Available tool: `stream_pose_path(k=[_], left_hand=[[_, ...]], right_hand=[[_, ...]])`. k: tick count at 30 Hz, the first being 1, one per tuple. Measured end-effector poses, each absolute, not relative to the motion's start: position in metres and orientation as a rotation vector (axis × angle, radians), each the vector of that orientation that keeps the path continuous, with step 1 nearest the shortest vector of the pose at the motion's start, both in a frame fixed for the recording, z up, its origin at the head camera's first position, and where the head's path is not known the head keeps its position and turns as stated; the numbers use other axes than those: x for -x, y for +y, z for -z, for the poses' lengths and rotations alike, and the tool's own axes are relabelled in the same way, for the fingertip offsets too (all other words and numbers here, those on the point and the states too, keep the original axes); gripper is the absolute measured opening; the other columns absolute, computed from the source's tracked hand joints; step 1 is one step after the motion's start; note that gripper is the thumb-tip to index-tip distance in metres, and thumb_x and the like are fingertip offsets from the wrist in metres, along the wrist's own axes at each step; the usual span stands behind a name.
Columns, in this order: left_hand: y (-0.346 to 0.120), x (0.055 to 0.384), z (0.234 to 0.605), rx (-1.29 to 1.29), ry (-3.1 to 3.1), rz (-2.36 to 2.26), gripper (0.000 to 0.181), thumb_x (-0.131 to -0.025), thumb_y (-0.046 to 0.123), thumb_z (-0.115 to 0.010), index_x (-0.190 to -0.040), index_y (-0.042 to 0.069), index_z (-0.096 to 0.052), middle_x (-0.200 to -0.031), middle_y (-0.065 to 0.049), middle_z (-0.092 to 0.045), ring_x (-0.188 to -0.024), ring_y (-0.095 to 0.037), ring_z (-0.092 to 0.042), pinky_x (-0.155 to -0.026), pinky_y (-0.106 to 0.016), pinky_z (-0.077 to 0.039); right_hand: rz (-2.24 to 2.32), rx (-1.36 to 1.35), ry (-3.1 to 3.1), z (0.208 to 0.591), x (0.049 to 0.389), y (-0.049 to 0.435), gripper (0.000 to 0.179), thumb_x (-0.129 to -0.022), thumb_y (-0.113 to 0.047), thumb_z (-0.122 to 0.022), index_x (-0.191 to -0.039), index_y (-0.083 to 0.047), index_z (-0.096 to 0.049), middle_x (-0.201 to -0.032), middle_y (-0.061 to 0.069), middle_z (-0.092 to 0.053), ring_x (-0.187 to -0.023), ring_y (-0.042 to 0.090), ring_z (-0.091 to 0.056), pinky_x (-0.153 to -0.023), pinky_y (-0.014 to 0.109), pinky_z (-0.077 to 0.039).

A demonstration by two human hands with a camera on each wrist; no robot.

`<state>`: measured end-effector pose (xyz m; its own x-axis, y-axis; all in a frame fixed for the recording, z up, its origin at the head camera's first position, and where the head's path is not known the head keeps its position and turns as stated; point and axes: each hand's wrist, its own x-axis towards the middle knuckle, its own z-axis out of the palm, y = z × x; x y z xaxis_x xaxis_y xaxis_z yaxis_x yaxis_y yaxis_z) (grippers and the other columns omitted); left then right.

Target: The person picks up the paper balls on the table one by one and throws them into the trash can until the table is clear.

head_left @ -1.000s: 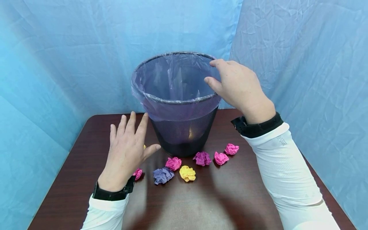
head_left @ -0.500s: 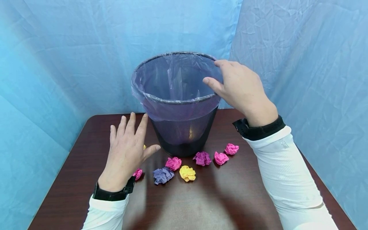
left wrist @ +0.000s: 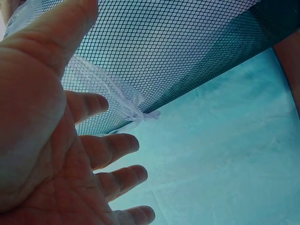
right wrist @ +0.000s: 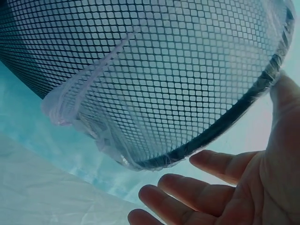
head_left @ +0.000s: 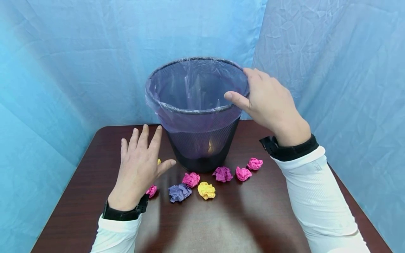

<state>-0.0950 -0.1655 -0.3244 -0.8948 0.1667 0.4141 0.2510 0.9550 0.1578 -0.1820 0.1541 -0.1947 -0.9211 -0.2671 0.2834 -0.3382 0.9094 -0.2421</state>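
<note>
A black mesh wastebasket (head_left: pixel 205 151) stands upright at the back of the table. Its purple translucent bag liner (head_left: pixel 177 121) is folded over the rim, and bunched liner plastic (left wrist: pixel 136 112) shows in the left wrist view. At the basket's right rim is my right hand (head_left: pixel 269 102), its thumb over the edge and its fingers spread along the outside. In the right wrist view the fingers (right wrist: pixel 201 192) lie beside the rim (right wrist: pixel 220 126), curled round nothing. My left hand (head_left: pixel 137 165) is spread to the left of the basket, holding nothing; whether its fingertips touch the mesh is unclear.
Crumpled paper balls lie before the basket: a blue one (head_left: pixel 179 193), a yellow one (head_left: pixel 206 190), a purple one (head_left: pixel 223 174), and several pink ones (head_left: pixel 243 174). A pink ball (head_left: pixel 152 191) is partly behind my left hand. Blue cloth (head_left: pixel 95 63) surrounds the dark table (head_left: pixel 82 182).
My right hand has moved a little right and down along the rim, fingers shifting from over the opening to its outer side. The left hand, basket and paper balls stay practically in place.
</note>
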Motion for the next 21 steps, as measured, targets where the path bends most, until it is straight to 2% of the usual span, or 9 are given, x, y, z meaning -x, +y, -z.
stream_pose_path(k=[8,21], left_hand=[[-0.166,0.095,0.326,0.292,-2.712,0.29,0.106,-0.077,0.052,-0.09,-0.161,0.01,-0.04,-0.162,-0.032,-0.036,-0.149,-0.058,-0.031,-0.113,-0.081,-0.021],[-0.166,0.094,0.328,0.291,-2.706,0.296,0.106,-0.076,0.051,-0.091,-0.16,0.01,-0.04,-0.161,-0.032,-0.037,-0.148,-0.058,-0.032,-0.113,-0.081,-0.022]], right_hand=[[-0.445,-0.458,-2.855,0.203,0.178,0.161,0.108,-0.093,-0.082,-0.045,-0.168,-0.009,-0.017,-0.17,0.019,-0.029,-0.155,0.043,-0.031,-0.116,0.068,-0.033],[-0.474,-0.44,-2.859,0.216,0.171,0.167,0.115,-0.088,-0.084,-0.054,-0.168,-0.01,-0.016,-0.17,0.019,-0.029,-0.153,0.044,-0.034,-0.116,0.069,-0.033]])
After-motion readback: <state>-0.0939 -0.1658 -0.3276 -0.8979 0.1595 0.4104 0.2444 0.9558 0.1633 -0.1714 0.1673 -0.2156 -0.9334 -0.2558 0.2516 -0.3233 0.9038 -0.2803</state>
